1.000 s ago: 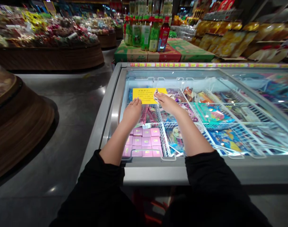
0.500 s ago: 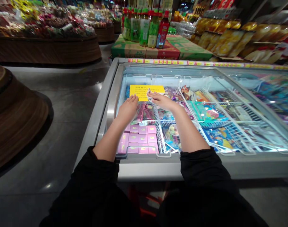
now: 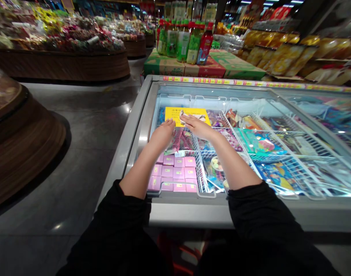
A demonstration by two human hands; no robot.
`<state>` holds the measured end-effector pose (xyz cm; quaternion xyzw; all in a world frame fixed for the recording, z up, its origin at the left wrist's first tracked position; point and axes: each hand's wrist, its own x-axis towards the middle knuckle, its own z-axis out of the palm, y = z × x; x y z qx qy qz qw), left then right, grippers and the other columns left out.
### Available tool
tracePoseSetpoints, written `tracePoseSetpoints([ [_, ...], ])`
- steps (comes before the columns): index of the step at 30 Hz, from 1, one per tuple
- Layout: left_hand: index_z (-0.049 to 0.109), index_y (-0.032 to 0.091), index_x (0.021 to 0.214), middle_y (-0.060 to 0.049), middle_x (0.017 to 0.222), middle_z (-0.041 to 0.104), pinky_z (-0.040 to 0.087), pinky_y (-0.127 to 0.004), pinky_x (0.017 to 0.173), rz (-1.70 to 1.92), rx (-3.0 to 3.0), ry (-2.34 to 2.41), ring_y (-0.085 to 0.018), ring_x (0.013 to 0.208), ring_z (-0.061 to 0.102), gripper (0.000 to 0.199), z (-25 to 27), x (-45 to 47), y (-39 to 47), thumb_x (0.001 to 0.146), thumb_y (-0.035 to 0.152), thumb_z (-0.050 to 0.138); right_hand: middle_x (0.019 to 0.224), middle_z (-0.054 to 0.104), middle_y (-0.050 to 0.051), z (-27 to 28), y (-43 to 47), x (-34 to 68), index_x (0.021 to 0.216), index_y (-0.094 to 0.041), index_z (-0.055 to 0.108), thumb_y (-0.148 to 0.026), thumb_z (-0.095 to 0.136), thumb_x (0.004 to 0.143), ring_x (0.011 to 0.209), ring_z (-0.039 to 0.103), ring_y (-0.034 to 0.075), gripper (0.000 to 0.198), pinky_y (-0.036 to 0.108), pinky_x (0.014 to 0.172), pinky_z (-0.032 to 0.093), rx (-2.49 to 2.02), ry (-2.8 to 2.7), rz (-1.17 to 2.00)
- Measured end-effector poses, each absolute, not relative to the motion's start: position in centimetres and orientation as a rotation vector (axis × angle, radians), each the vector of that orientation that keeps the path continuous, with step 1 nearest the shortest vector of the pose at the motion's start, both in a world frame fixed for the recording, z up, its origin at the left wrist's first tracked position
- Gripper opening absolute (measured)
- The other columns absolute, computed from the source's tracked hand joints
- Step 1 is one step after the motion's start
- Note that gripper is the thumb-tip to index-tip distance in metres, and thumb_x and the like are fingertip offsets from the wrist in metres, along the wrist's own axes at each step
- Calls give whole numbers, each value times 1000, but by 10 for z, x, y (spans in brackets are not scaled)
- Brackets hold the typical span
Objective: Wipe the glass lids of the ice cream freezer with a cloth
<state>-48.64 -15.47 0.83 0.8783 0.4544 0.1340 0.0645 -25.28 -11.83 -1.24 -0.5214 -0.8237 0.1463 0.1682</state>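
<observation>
A yellow sign [image 3: 198, 111] printed with dark text lies on the glass top of a chest freezer [image 3: 189, 215]. My left hand [image 3: 163, 135] rests with its fingers stretched out at the sign's lower left edge, holding nothing. On the sign's middle, my right hand [image 3: 197, 126] presses down a crumpled white cloth [image 3: 182, 114], perhaps a tissue; most of it is hidden under the fingers. Below the glass, pink boxes [image 3: 178, 173] stand in rows nearest me. White wire baskets [image 3: 202, 168] hold packaged frozen goods.
Green and red bottles [image 3: 194, 44] stand on cartons [image 3: 204, 68] behind the freezer. Bagged yellow goods [image 3: 290, 57] are stacked at the back right. Round wooden display stands [image 3: 60, 65] are on the left, across a grey tiled floor [image 3: 86, 161]. Something red [image 3: 183, 264] shows low down between my legs.
The whole scene has shifted slightly right and down in view. My hands stay at about the same places on the sign, the right one still on the white cloth.
</observation>
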Motion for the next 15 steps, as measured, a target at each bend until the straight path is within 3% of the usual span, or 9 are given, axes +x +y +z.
tracePoseSetpoints([
  [3,52,6,155,-21,167,48,35,-40,132,376,2656,1390,-24,159,42,52,9,-487,-155,105,0,44,172,43,-4,-14,-124,-233,163,-31,52,-32,47,108,165,28,25,55,51,138,18,-1488,-2316,438],
  [10,52,8,156,-19,168,47,37,-40,131,356,2655,1421,-25,159,42,53,12,-487,-157,104,-1,46,173,42,7,-8,-80,-249,166,-16,47,-24,45,105,163,33,30,62,52,137,21,-1730,-2147,288],
  [15,53,6,154,-19,167,48,39,-38,130,345,2650,1430,-25,159,42,51,14,-486,-159,105,0,44,174,40,5,-10,-92,-274,166,-18,46,-25,40,107,164,32,27,60,48,138,20,-1654,-2243,304],
])
